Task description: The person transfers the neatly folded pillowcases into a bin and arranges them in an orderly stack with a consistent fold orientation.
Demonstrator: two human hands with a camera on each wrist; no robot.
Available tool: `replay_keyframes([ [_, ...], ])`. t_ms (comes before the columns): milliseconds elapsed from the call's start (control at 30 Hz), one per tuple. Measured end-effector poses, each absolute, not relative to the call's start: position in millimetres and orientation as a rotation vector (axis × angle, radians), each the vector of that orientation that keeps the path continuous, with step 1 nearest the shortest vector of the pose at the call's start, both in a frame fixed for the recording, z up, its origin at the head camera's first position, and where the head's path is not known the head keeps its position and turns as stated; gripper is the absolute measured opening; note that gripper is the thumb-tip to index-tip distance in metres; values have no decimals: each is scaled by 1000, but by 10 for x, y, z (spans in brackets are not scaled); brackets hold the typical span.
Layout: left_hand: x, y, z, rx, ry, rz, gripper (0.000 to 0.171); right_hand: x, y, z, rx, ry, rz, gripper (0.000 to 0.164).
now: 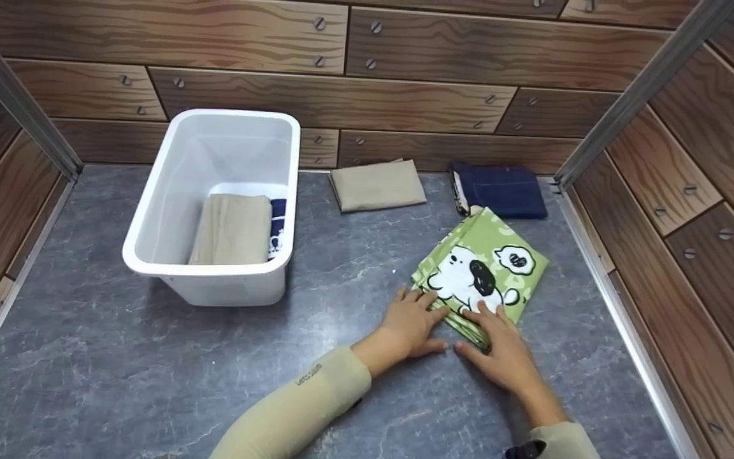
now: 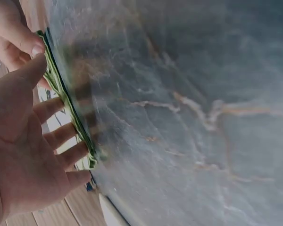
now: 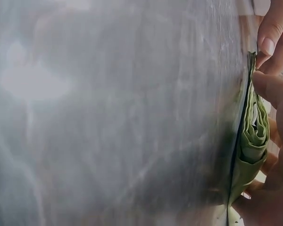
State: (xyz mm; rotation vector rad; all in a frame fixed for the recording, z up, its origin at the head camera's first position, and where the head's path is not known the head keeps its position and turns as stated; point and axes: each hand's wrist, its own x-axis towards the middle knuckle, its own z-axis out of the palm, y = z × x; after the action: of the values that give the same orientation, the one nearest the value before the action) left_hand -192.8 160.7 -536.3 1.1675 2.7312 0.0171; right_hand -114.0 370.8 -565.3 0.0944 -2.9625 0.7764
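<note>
A folded green cloth [image 1: 469,280] printed with a white and black cartoon dog lies flat at the right of the floor. My left hand [image 1: 408,324] rests its fingertips on the cloth's near-left edge. Along the same near side, my right hand [image 1: 501,350] lays its fingers over the near corner. Fingers of both hands look mostly straight, and the two thumbs point toward each other. The left wrist view shows the left fingers [image 2: 63,134] against the layered edge [image 2: 68,108]. In the right wrist view, the rolled folds [image 3: 254,136] sit beside the right hand [image 3: 276,183].
A white plastic bin [image 1: 214,280] stands at the left, holding a folded beige cloth [image 1: 233,229] and a navy patterned one [image 1: 277,223]. Another beige cloth [image 1: 378,185] and a navy folded cloth [image 1: 501,191] lie near the wood-patterned back wall [image 1: 431,108].
</note>
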Motion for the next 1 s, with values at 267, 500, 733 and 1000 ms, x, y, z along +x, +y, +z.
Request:
replay_keyframes([
  [267,-1788,1413,-5403,1141,2764,-6,76,-1139,3600,-5691,144,-2967,777,63],
  [500,-1718,1299,-5417,1089,2821,31,75,-1210,3499,-5669,184,-2980,787,63],
  [733,-1663,1267,-5416,1039,2873,20,75,-1273,3469,-5647,258,-2976,817,61],
  [1000,-1616,1215,-5397,979,2896,-39,76,-1413,3416,-5588,355,-3024,845,57],
])
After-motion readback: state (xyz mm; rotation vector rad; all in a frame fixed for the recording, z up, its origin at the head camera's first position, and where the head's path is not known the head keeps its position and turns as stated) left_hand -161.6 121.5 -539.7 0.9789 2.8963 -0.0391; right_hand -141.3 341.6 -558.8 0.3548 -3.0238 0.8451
